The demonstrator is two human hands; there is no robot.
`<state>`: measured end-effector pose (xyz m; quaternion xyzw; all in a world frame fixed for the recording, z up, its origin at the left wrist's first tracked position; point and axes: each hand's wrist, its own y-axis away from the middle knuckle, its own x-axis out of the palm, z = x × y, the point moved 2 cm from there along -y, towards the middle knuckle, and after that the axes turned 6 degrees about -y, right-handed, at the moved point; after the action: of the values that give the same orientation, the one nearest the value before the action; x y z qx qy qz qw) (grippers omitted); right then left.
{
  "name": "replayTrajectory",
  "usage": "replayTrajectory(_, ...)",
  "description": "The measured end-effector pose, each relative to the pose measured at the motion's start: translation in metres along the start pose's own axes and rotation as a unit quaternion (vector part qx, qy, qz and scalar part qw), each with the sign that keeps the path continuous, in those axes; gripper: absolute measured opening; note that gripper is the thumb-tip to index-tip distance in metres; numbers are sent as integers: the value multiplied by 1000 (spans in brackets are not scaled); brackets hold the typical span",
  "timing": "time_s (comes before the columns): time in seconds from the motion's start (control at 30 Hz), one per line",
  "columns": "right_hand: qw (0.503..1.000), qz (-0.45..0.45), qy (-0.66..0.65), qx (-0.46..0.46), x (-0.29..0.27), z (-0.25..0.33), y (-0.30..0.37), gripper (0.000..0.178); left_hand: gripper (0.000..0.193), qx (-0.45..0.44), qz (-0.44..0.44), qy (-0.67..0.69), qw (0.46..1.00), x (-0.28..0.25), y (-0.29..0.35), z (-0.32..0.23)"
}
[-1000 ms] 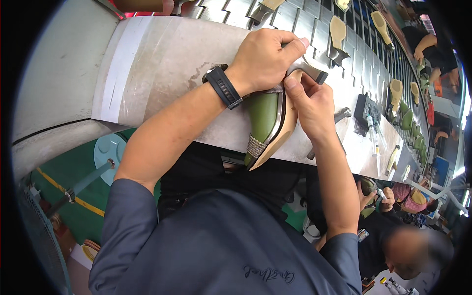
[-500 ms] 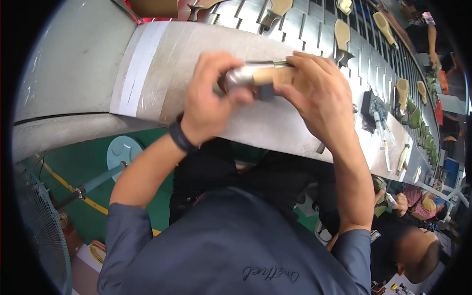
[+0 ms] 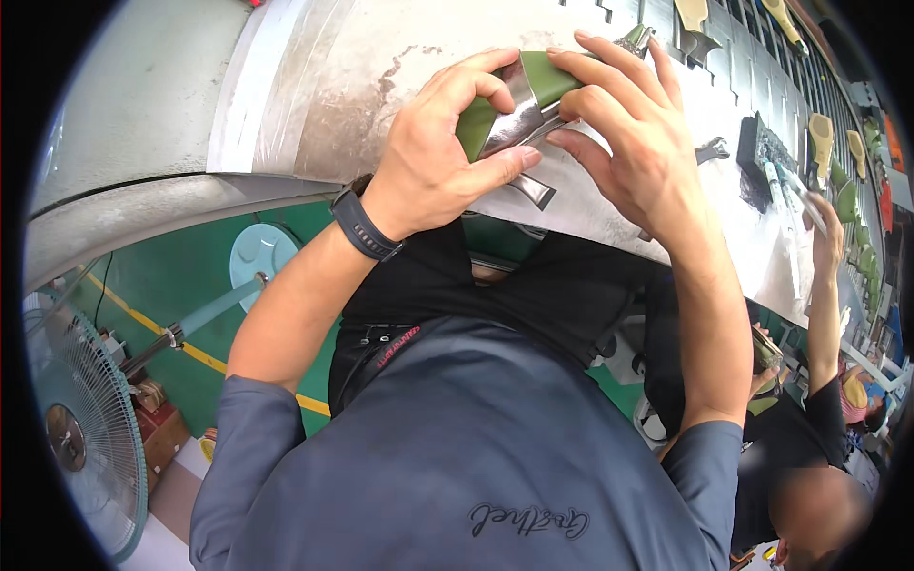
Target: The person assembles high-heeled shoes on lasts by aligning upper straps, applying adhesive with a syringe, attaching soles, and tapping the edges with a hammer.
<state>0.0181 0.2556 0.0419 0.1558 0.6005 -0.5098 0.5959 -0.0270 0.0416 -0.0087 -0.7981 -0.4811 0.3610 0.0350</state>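
- Both hands are on the shoe: our left hand (image 3: pixel 433 152) grasps its green back part, fingers above and thumb along the lower edge; our right hand (image 3: pixel 633 143) spans the front part, fingers spread over it.
- We have the shoe (image 3: pixel 554 78) lying over the bench (image 3: pixel 352 105), its glittering toe pointing up and to the right.
- Holding it at both ends probably keeps it from rolling and leaves the silver band (image 3: pixel 514 109) between the hands in sight.
- The block (image 3: pixel 757 157), syringes (image 3: pixel 786 224) and wrench (image 3: pixel 712 149) lie to the right, perhaps put there for easy reach.
- A co-worker's hand (image 3: pixel 826 231) is beside the syringes; we cannot make out whether it holds something.
- Our right fingers cover much of the front, and the sole is out of sight.
- The dark-tipped piece below our left thumb seems to be the heel (image 3: pixel 533 193), though its join is hidden.
- The conveyor (image 3: pixel 725 71) is cut off at the top.
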Motion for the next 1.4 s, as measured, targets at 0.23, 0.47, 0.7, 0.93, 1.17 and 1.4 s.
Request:
replayTrajectory(0.23, 1000, -1, -26, -17, 0, 0, -4, 26, 26, -25, -42, 36, 998, 14, -3, -5)
replayTrajectory(0.47, 999, -31, -7, -15, 16, -9, 2, 30, 21, 27, -105, -18, 994, 20, -4, 0)
replayTrajectory(0.7, 998, -52, -24, -10, 23, -12, 5, 28, 24, 34, -109, -39, 993, 20, -7, -2)
replayTrajectory(0.93, 998, -31, -36, -39, 24, -11, -3, 26, 35, 26, -94, -34, 995, 13, -9, -3)
replayTrajectory(1.17, 996, -53, -56, -53, 29, -13, -1, 25, 28, 49, -65, -80, 994, 15, -5, -4)
replayTrajectory(1.4, 998, 11, -67, 3, 3, 2, -23, 27, 20, 51, -79, -102, 990, 16, -6, -6)
